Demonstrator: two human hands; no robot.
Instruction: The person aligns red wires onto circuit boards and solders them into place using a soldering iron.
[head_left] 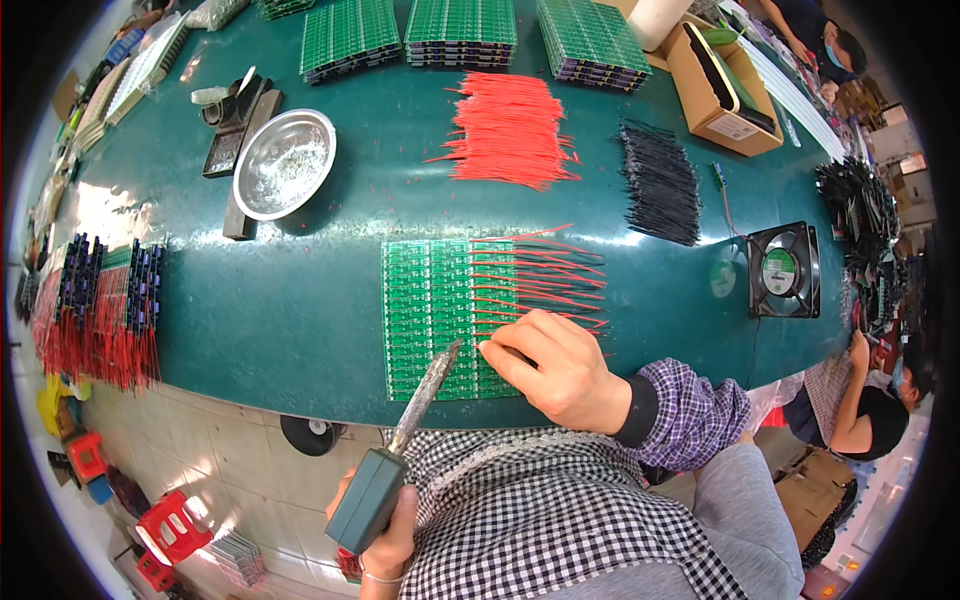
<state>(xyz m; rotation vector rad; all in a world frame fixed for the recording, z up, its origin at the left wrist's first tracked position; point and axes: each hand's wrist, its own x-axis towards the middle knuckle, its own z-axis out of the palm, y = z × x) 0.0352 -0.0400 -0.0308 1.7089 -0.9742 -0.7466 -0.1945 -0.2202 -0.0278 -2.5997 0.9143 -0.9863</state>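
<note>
A green panel of small circuit boards (405,320) lies flat on the table in front of me. Short red and black wires (560,268) run out to the right from its right-hand columns. My left hand (392,535) is wrapped around the dark handle of a soldering iron (420,395), whose tip reaches the panel near its middle. Over the panel's lower right, my right hand (565,370) is closed in a pinch at the end of the row of wires. A thin dark wire shows between its fingers, mostly hidden by them.
Beyond the panel lie a red wire pile (510,130) and a black wire pile (660,183). A metal bowl (285,165) rests against an iron stand (232,125). Stacked panels (460,35), a cardboard box (725,95), a fan (783,270) and wired boards (100,310) surround them. Other people sit at right.
</note>
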